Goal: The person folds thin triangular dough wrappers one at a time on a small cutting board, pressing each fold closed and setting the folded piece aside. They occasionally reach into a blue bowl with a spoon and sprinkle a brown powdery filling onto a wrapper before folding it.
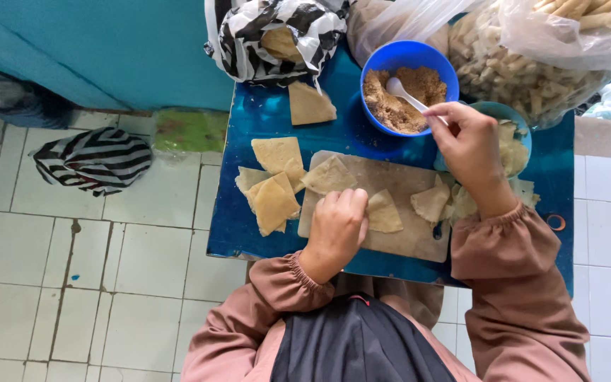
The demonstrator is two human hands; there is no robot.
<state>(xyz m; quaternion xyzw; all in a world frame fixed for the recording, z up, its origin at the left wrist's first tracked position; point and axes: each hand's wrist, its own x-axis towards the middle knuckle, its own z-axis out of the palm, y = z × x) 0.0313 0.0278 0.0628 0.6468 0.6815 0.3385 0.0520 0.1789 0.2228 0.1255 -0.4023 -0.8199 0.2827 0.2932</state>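
My right hand (467,145) grips the handle of a white plastic spoon (403,93) whose bowl rests in brown crumbly filling inside a blue bowl (389,55). My left hand (337,226) presses its fingers down on a thin tan pastry sheet (383,212) lying on a pale cutting board (404,237). Another sheet (328,175) lies at the board's far left corner. Folded triangular pieces (271,198) are stacked left of the board on the blue table (270,113).
A teal bowl (514,117) with pale sheets sits behind my right hand. Clear bags of rolled pieces (532,71) and a black-and-white striped bag (277,35) crowd the table's far side. A single sheet (310,105) lies nearby. Another striped bag (93,159) lies on the white tiled floor.
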